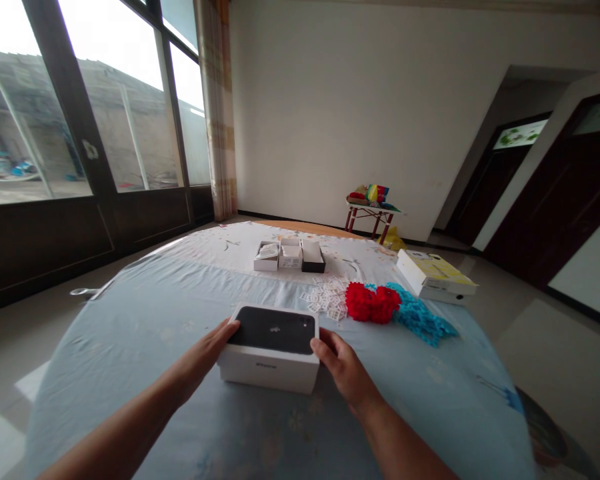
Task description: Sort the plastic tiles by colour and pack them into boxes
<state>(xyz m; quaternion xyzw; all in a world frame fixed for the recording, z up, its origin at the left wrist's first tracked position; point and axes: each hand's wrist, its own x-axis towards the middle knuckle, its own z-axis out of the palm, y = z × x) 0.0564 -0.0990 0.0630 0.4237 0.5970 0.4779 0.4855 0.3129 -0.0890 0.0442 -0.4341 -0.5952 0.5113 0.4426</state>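
A white iPhone box (267,377) with a dark phone pictured on its top is in front of me, near the middle of the cloth-covered table. My left hand (219,341) grips the box at its left end, thumb on the top edge. At the opposite end my right hand (344,365) holds the box, its thumb at the upper right corner and the fingers mostly hidden behind the side. The lid stands out slightly over the lower part. Whether the box rests on the cloth or is just above it, I cannot tell.
Behind the box lie scattered small white cards (327,297), a red textured piece (373,303) and a blue textured piece (423,317). Farther back are several small open boxes (291,255). A white and yellow box (437,277) lies at the table's right edge.
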